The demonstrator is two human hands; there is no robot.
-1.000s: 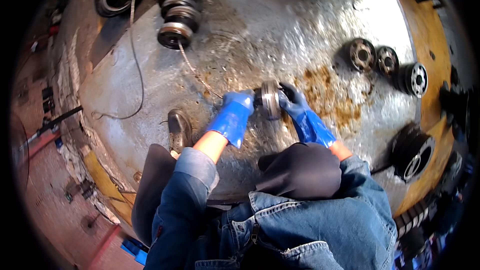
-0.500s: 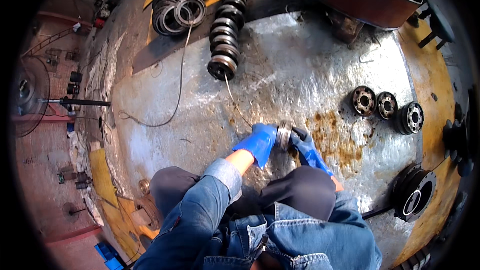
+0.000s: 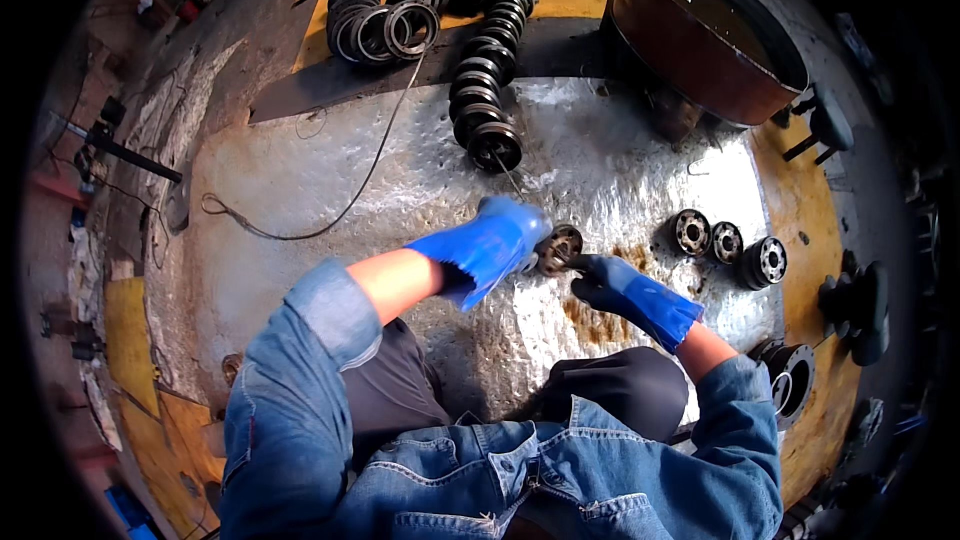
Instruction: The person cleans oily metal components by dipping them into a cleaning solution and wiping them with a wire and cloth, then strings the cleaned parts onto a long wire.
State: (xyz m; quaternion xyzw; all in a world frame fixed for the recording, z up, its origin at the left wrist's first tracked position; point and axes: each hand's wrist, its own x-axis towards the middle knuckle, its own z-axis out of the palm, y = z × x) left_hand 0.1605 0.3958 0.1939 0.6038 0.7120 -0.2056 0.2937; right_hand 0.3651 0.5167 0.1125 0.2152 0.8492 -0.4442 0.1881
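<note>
You sit over a dented metal table (image 3: 300,190), silver sheet with rust stains, yellow edging round it. Big rust-brown round tub (image 3: 700,35) stands at the far right corner. A long string of dark rings (image 3: 480,70) threaded on wire curls along the far edge and ends just beyond your hands; a loose wire (image 3: 330,210) trails left across the sheet.

Your left hand (image 3: 490,245) in a blue glove reaches in from the left, forearm bare, denim sleeve pushed up, fingers wrapped on the left side of a small round bearing (image 3: 560,248). Your right hand (image 3: 615,285), also blue-gloved, comes from the lower right, fingers curled on the bearing's right side. Both grips are closed on it, holding it between them at the table's middle; whether it rests on the sheet, cannot tell.

Three similar bearings (image 3: 728,245) sit in a row to the right, well apart from your hands. A larger black flanged part (image 3: 790,375) lies near your right elbow. Your dark knee (image 3: 620,390) sits below the right glove.
</note>
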